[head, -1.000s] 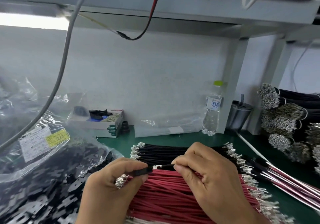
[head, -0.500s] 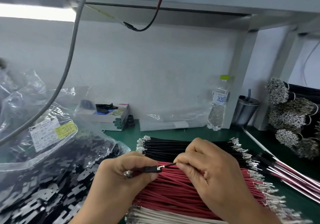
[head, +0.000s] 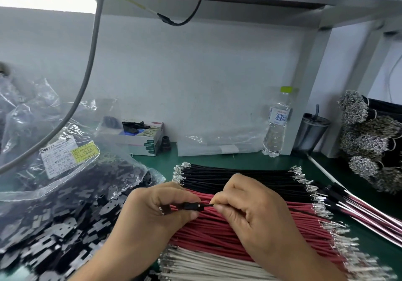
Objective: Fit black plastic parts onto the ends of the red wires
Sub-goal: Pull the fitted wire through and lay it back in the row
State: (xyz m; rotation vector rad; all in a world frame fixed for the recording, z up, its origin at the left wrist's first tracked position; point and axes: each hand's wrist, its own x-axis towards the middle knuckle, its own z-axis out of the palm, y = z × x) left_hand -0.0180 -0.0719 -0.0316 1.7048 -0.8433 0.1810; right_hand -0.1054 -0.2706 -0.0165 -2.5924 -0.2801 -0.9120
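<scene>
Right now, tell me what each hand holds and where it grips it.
The left hand pinches a black plastic part at its left end. The right hand pinches a thin dark wire just short of the part.

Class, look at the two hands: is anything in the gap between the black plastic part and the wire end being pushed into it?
Nothing visible. The left hand pinches the black plastic part and the right hand pinches the thin wire, whose tip already meets the part's opening. The red wires lie below, apart from it.
</scene>
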